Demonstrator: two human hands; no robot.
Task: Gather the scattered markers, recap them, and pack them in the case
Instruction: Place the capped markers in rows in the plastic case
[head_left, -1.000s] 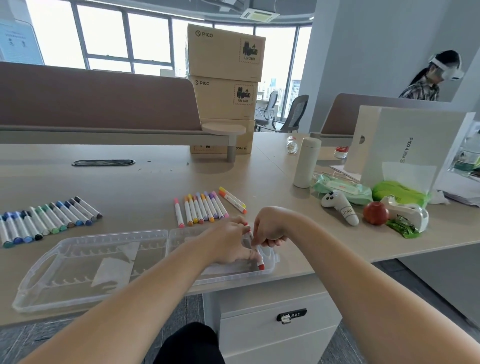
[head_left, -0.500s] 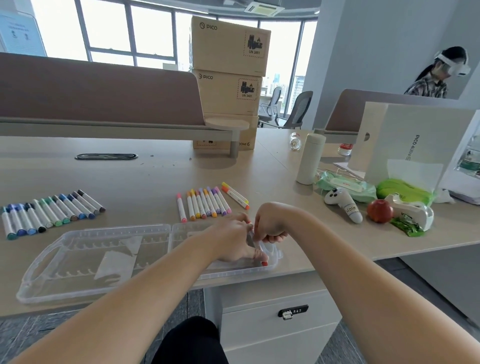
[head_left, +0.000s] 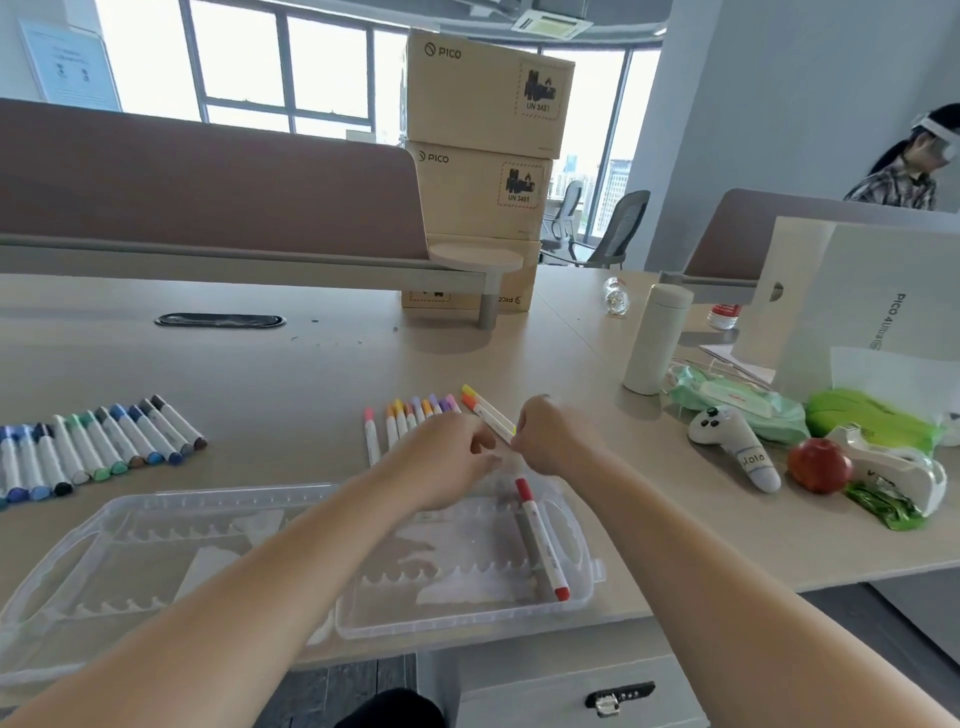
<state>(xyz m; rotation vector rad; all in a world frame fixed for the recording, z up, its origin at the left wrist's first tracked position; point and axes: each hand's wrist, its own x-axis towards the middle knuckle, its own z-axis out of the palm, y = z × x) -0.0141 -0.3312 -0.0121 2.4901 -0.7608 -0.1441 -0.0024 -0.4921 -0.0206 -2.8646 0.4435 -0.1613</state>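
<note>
Left grip (head_left: 452, 460) and right grip (head_left: 553, 441) meet fingertip to fingertip above the far edge of the clear case (head_left: 467, 631). Both are blurred. I see bent fingers on each, but I cannot tell whether either one holds anything or is merely curled. The right grip is just beside the near ends of two markers, orange and yellow (head_left: 485, 410), which lie at an angle on the bench (head_left: 311, 374). The left grip covers the near ends of a row of pink, orange, yellow and purple markers (head_left: 410, 415). Just near of the grips, one red-capped marker (head_left: 540, 540) lies in the right half of the open case, running far to near along its right side. The left half of the case extends toward the near left corner. Far to the left, a row of blue, green and grey markers (head_left: 104, 447) lies on the bench. To the right I see a white bottle (head_left: 657, 338), a white controller (head_left: 732, 447) and a red apple (head_left: 818, 465).
</note>
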